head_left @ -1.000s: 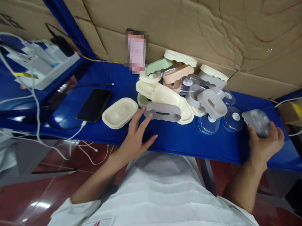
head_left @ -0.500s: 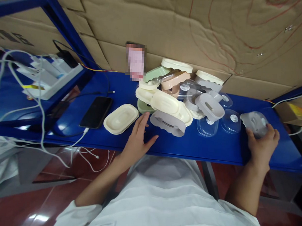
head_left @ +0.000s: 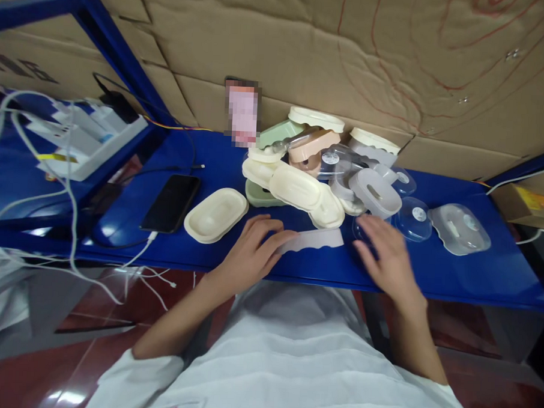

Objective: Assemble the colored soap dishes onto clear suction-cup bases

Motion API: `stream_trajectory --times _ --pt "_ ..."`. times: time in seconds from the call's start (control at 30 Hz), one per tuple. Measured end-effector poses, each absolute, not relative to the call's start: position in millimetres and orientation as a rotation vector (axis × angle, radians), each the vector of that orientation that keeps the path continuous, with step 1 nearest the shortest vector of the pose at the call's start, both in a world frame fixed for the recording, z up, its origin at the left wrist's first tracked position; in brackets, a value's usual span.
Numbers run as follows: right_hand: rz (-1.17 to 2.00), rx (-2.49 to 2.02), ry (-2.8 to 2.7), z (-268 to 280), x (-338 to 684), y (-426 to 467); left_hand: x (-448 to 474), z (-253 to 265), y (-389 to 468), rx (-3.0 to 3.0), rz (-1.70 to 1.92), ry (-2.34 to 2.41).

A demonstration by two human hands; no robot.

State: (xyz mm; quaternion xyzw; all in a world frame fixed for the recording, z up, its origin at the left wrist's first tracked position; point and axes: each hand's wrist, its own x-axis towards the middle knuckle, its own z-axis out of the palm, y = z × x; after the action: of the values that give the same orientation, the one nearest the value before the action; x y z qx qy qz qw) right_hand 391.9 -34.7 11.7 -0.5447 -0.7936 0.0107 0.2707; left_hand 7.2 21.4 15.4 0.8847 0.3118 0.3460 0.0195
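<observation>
My left hand is closed on one end of a grey wavy-edged plastic tray, which is tilted so its side shows. My right hand is open, fingers apart, over a clear lid that it partly covers. Left of my left hand lies a cream oval dish. Behind my hands is a pile of similar parts: a cream dish, a grey slotted tray, a peach part and a green one. At the right sits a grey tray with a clear lid.
A black phone with a white cable lies on the blue shelf at the left. Another phone leans on the cardboard wall. Power strips and loose cables fill the left; an open carton stands right.
My right hand has let go of the lidded grey tray at the right and moved left. My left hand has taken hold of the grey wavy-edged tray and tipped it.
</observation>
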Motion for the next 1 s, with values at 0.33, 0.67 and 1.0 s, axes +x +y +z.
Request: stream_trajectory --times 0.33,0.67,1.0 --pt "-0.024 -1.382 -2.361 24 307 -25 -39 6 -34 2.677 0.679 0.908" --pt "0.252 -1.275 -2.36 20 325 -40 -18 13 -11 2.516 1.155 0.916" --pt "0.163 -1.031 -2.166 19 305 -40 -2 13 2 2.569 1.025 0.791"
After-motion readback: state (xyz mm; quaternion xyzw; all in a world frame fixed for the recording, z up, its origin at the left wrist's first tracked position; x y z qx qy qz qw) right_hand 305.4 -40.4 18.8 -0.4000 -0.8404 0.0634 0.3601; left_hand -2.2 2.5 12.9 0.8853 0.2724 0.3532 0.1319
